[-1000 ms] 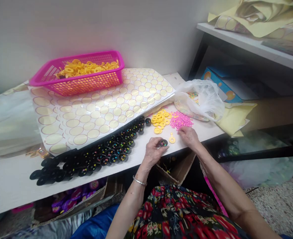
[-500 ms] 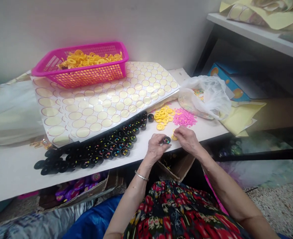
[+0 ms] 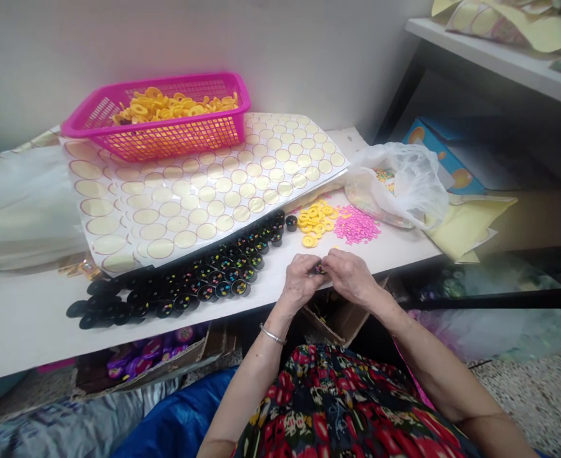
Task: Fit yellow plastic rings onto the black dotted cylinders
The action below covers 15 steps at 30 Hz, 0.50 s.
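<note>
My left hand (image 3: 300,280) is closed around a small black cup (image 3: 318,269) above the table's front edge. Little of the cup shows between my fingers. My right hand (image 3: 350,275) meets it from the other side, fingers pinched against the cup's rim; what they hold there is hidden. Beyond my hands lie a pile of yellow rings (image 3: 316,217) and a heap of small pink beads (image 3: 357,226). Rows of black cups (image 3: 223,273) with coloured bits inside stand to the left, and one black cup (image 3: 291,222) stands apart beside the rings.
A pink basket (image 3: 166,141) of yellow rings rests on sheets of round stickers (image 3: 204,191). At the right sit a clear plastic bag (image 3: 404,184) of beads and yellow paper (image 3: 471,222). Cardboard boxes (image 3: 340,318) stand below the table edge. A white shelf (image 3: 500,60) juts out upper right.
My right hand has moved left to the black cup in my left hand. The yellow ring it pinched earlier no longer shows clearly. The view has shifted slightly.
</note>
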Each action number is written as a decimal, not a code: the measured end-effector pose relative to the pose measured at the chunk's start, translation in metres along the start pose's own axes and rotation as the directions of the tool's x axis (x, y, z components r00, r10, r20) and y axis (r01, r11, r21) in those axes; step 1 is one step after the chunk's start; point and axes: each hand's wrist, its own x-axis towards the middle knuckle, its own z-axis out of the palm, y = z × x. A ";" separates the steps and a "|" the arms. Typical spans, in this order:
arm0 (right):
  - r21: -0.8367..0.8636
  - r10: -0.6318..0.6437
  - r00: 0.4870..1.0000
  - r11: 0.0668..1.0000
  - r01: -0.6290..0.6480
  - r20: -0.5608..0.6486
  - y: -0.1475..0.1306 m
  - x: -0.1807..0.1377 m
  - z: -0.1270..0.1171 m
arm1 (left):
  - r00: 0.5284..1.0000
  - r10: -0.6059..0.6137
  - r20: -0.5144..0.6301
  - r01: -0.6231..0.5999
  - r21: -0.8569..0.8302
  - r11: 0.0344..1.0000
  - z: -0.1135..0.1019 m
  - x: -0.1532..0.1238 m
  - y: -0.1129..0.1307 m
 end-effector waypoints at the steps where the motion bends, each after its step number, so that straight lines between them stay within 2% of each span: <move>1: -0.013 0.005 1.000 1.000 -0.005 0.009 -0.001 0.000 -0.001 | 1.000 -0.001 0.001 0.001 0.000 1.000 0.000 0.000 0.000; 7: -0.122 0.049 0.997 0.992 -0.042 0.055 -0.008 0.005 -0.004 | 1.000 0.021 -0.009 -0.021 -0.010 1.000 -0.002 0.002 0.002; 11: -0.166 -0.002 0.996 0.986 0.018 0.094 -0.014 0.008 -0.008 | 0.999 0.040 -0.007 -0.040 -0.013 0.999 -0.002 0.001 0.003; 13: -0.117 -0.008 0.995 0.993 0.020 0.100 -0.012 0.008 -0.008 | 0.999 0.035 -0.009 -0.035 -0.009 0.999 -0.001 0.001 0.003; 15: 0.028 0.004 0.998 1.000 -0.006 0.069 -0.005 0.007 -0.008 | 0.999 0.031 -0.010 -0.031 -0.009 0.999 -0.001 0.001 0.002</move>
